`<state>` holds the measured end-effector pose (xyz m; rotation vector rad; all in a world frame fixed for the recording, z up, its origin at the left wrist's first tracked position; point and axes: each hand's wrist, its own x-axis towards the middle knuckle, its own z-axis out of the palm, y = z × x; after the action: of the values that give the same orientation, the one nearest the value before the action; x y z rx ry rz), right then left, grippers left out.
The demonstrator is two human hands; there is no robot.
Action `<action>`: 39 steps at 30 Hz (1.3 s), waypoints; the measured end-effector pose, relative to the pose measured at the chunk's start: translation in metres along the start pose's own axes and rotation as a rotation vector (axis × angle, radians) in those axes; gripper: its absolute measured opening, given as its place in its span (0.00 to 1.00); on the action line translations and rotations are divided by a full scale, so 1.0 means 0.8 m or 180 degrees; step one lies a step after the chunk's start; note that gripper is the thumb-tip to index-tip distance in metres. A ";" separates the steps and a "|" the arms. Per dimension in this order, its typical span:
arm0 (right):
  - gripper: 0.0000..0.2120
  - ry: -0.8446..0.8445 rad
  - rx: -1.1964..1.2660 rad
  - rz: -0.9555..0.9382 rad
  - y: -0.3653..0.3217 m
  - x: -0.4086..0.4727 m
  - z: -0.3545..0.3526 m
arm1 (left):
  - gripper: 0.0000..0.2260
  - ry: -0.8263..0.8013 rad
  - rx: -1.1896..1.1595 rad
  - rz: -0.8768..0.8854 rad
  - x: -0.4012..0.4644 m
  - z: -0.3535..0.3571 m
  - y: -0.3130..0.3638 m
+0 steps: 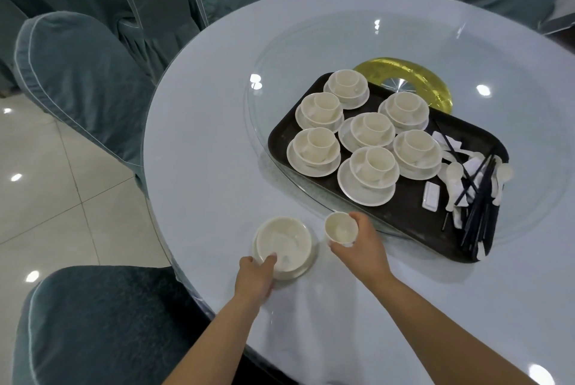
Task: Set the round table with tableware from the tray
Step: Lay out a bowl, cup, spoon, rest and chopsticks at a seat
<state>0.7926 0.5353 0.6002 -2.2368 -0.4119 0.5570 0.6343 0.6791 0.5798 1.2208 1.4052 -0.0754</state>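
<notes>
Holding a small white cup (341,228) in my right hand (362,244), fingers and thumb curled round its wall, I have it just beside the bowl (284,243) near the table (211,135) edge. That bowl sits on a saucer (306,266), and my left hand (255,275) pinches the bowl's near rim, thumb over the lip, fingers beneath. Farther in, the dark tray (401,213) rests partly on the glass turntable (311,42), carrying seven stacked sets of saucer, bowl and cup (373,167). At the tray's right end lie white spoons (454,171), dark chopsticks (479,216) and a small white rest (432,195). Teal-covered chairs (77,79) ring the table
</notes>
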 end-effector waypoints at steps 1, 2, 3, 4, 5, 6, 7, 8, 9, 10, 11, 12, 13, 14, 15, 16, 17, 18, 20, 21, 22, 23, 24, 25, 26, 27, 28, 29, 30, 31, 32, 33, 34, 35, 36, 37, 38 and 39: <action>0.34 -0.0009 -0.0011 0.0046 0.006 0.000 -0.001 | 0.29 -0.0006 0.0012 0.0025 0.000 0.002 0.001; 0.34 -0.0019 -0.0014 0.0080 0.011 -0.001 -0.001 | 0.30 -0.0004 0.0007 0.0047 0.000 0.003 0.002; 0.33 -0.0028 -0.0021 0.0110 0.016 -0.001 -0.001 | 0.31 0.0006 0.0003 0.0073 0.000 0.003 0.002; 0.34 -0.0037 -0.0032 0.0141 0.019 -0.002 0.000 | 0.32 0.0024 0.0023 0.0104 0.000 0.004 0.003; 0.34 -0.0047 -0.0041 0.0166 0.022 -0.002 0.000 | 0.32 0.0041 0.0057 0.0132 0.000 0.005 0.003; 0.34 -0.0063 -0.0053 0.0183 0.024 -0.002 0.001 | 0.32 0.0056 0.0077 0.0149 0.000 0.005 0.004; 0.35 -0.0087 -0.0068 0.0199 0.026 -0.001 0.001 | 0.32 0.0062 0.0071 0.0153 -0.001 0.005 0.004; 0.35 -0.0118 -0.0079 0.0217 0.028 -0.001 0.002 | 0.32 0.0063 0.0049 0.0149 -0.001 0.005 0.004; 0.35 -0.0151 -0.0079 0.0233 0.030 0.000 0.002 | 0.32 0.0064 0.0024 0.0143 -0.002 0.005 0.004; 0.35 -0.0181 -0.0067 0.0244 0.030 0.001 0.002 | 0.32 0.0066 0.0004 0.0139 -0.002 0.005 0.004; 0.35 -0.0205 -0.0052 0.0246 0.030 0.002 0.002 | 0.31 0.0067 -0.0013 0.0137 -0.002 0.005 0.003; 0.35 -0.0225 -0.0045 0.0235 0.030 0.004 0.003 | 0.31 0.0065 -0.0032 0.0142 -0.002 0.005 0.003; 0.35 -0.0239 -0.0055 0.0213 0.029 0.006 0.003 | 0.31 0.0062 -0.0049 0.0152 -0.001 0.005 0.003; 0.35 -0.0251 -0.0073 0.0186 0.027 0.009 0.004 | 0.30 0.0063 -0.0058 0.0167 -0.001 0.005 0.004; 0.35 -0.0264 -0.0087 0.0162 0.026 0.011 0.005 | 0.30 0.0068 -0.0057 0.0181 -0.001 0.005 0.004; 0.35 -0.0278 -0.0090 0.0143 0.025 0.014 0.005 | 0.29 0.0077 -0.0043 0.0197 0.000 0.005 0.005; 0.35 -0.0287 -0.0084 0.0126 0.023 0.016 0.006 | 0.29 0.0081 -0.0022 0.0218 0.000 0.005 0.006; 0.34 -0.0292 -0.0082 0.0111 0.021 0.019 0.006 | 0.29 0.0085 0.0008 0.0246 0.001 0.006 0.007; 0.35 -0.0306 -0.0119 0.0084 0.019 0.025 0.007 | 0.28 0.0099 0.0082 0.0293 0.003 0.006 0.009; 0.37 -0.0323 -0.0141 0.0077 0.018 0.027 0.007 | 0.28 0.0107 0.0122 0.0305 0.004 0.006 0.010; 0.40 -0.0352 -0.0137 0.0083 0.017 0.028 0.006 | 0.28 0.0117 0.0163 0.0316 0.005 0.006 0.011; 0.42 -0.0391 -0.0093 0.0099 0.017 0.029 0.004 | 0.28 0.0134 0.0211 0.0333 0.006 0.005 0.012; 0.45 -0.0431 -0.0033 0.0115 0.018 0.028 0.001 | 0.28 0.0154 0.0269 0.0357 0.007 0.004 0.014; 0.46 -0.0458 0.0007 0.0115 0.019 0.027 -0.003 | 0.28 0.0182 0.0327 0.0378 0.007 0.003 0.017; 0.46 -0.0463 0.0018 0.0106 0.022 0.026 -0.007 | 0.29 0.0238 0.0388 0.0400 0.007 0.002 0.020; 0.44 -0.0419 0.0019 0.0100 0.025 0.025 -0.014 | 0.29 0.0341 0.0481 0.0458 0.006 0.000 0.026; 0.42 -0.0329 0.0030 0.0105 0.029 0.024 -0.021 | 0.30 0.0482 0.0618 0.0557 0.005 -0.001 0.032; 0.39 -0.0217 0.0061 0.0119 0.033 0.024 -0.030 | 0.29 0.0647 0.0789 0.0679 0.004 -0.001 0.040; 0.36 -0.0100 0.0113 0.0136 0.038 0.024 -0.040 | 0.28 0.0811 0.0985 0.0820 0.001 -0.001 0.049; 0.33 0.0005 0.0185 0.0158 0.043 0.025 -0.052 | 0.27 0.0945 0.1173 0.0980 -0.003 0.002 0.059; 0.30 0.0099 0.0261 0.0179 0.047 0.026 -0.064 | 0.25 0.1032 0.1289 0.1146 -0.007 0.005 0.069; 0.27 0.0216 0.0318 0.0202 0.050 0.026 -0.076 | 0.23 0.1048 0.1321 0.1317 -0.012 0.011 0.079; 0.25 0.0366 0.0346 0.0228 0.055 0.027 -0.089 | 0.22 0.0998 0.1302 0.1491 -0.017 0.019 0.090; 0.22 0.0516 0.0350 0.0256 0.059 0.029 -0.102 | 0.20 0.0916 0.1266 0.1653 -0.021 0.028 0.100; 0.20 0.0653 0.0342 0.0298 0.063 0.030 -0.115 | 0.18 0.0821 0.1246 0.1812 -0.027 0.039 0.109; 0.19 0.0773 0.0325 0.0351 0.069 0.032 -0.129 | 0.16 0.0717 0.1231 0.1970 -0.033 0.053 0.118; 0.18 0.0877 0.0292 0.0398 0.074 0.033 -0.141 | 0.15 0.0610 0.1187 0.2101 -0.038 0.065 0.125; 0.17 0.0991 0.0232 0.0458 0.081 0.036 -0.154 | 0.15 0.0493 0.1130 0.2204 -0.044 0.079 0.132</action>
<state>0.8875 0.4312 0.6180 -2.2452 -0.0709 0.2834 0.7396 0.6625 0.6505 1.9877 1.0515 0.2658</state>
